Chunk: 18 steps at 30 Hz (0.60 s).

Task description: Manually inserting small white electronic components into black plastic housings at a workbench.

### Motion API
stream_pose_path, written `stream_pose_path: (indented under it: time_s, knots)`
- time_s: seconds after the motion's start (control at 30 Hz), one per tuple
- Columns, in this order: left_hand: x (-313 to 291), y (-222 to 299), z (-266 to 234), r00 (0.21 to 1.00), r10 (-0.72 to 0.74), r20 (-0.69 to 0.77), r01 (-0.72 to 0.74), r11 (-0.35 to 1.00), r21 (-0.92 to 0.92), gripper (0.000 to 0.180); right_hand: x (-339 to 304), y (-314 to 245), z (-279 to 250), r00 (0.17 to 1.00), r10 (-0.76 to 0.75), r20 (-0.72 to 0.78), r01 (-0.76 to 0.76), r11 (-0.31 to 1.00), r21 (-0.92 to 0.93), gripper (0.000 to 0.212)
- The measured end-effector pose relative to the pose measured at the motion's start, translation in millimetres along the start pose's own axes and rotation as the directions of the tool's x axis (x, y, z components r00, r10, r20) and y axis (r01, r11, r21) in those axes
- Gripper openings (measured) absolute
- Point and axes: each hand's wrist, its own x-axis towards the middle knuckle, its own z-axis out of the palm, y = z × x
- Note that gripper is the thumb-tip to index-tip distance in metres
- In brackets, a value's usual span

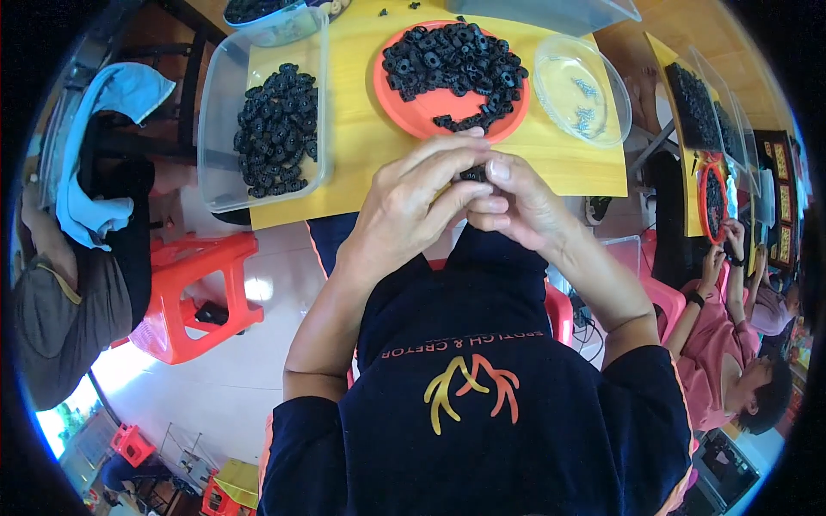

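My hands meet over the near edge of the yellow tabletop. A small black plastic part (473,174) shows between them, mostly covered by fingers. My left hand (413,189) is closed, thumb and fingers bent around the part. From the other side, my right hand (520,199) pinches at it with thumb and fingertips. Whether a second, smaller piece is in the fingers cannot be seen. Just beyond the hands lies a round orange-red plate (428,106), heaped with black plastic parts (456,56) like those small ones; a few trail down its near side toward my fingertips.
On the yellow table (348,172), a clear bin (215,163) of black parts stands left. A clear round dish (555,90) with small metal pieces (586,119) lies right. A red stool (185,301) stands at left. People sit on both sides, one working at another table.
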Motion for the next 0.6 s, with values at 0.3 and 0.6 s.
stream_pose_path:
  time_s: [0.3,0.6]
  knots:
    - [-1.7,6.8,0.8,0.999,-0.036,0.037,0.038,0.998,-0.058,0.029,-3.7,8.1,7.7,0.997,-0.072,0.001,0.071,0.995,0.063,0.021]
    - [4.8,11.5,-0.2,0.998,-0.063,0.027,0.063,0.998,0.018,0.025,-7.3,3.4,5.8,1.000,0.014,-0.019,-0.009,0.974,0.228,0.032]
